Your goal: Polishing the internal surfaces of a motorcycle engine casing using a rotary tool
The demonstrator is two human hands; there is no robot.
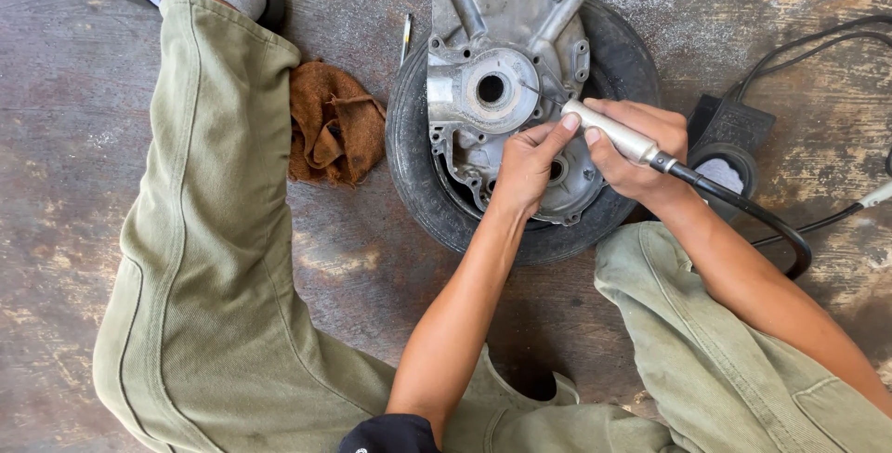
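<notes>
Head view: metal engine cover point(506, 91) inside rubber tyre point(413, 165).

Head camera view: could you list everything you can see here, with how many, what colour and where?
Metal engine cover: one, grey, lying on the tyre, centre top.
Tyre: one, black, flat on the floor under the cover.
Rotary tool handpiece: one, silver, on a black flexible shaft, tip at the cover.
Rag: one, brown, crumpled left of the tyre.
Black box: one, with cables, right of the tyre.
Small thin tool: one, metal, on the floor beside the tyre.
Floor: grey, worn.
Legs: two, olive trousers; grey sock, black sandal.
Left hand: steadying the handpiece.
Right hand: holding the handpiece.
</notes>
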